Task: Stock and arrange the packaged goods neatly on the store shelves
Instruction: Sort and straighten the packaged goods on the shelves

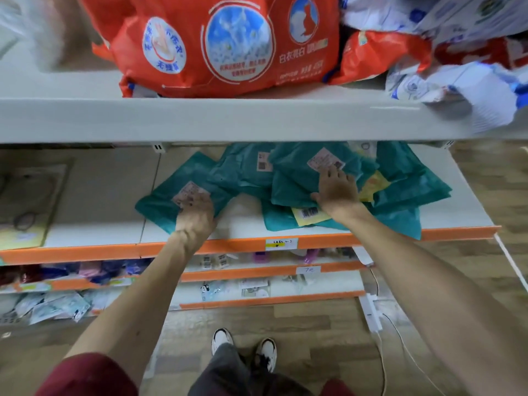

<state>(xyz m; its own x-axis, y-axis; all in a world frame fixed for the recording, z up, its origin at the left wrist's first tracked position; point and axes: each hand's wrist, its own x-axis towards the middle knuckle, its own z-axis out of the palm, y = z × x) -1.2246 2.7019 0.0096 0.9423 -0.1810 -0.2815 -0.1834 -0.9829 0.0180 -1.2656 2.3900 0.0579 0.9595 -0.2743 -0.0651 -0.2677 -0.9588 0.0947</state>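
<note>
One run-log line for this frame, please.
stage: arranging | left hand: rests on leftmost teal packet | right hand: rests on teal pile | shelf: orange-edged

Nearest me I see a white metal shelf with an orange front strip (108, 195). Flat teal plastic packets (300, 178) lie on it in a loose, overlapping heap from the middle to the right end, and a pale flat packet (25, 201) lies at the left end. On the plain white shelf above (200, 118) a large orange-red plastic bag (223, 44) rests beside a smaller orange bag (380, 55). Crumpled white-and-blue packets (463, 92) overhang that shelf's front edge at the right. Below, on the wood-pattern floor (314, 324), lies a white power strip (370, 311).
</note>
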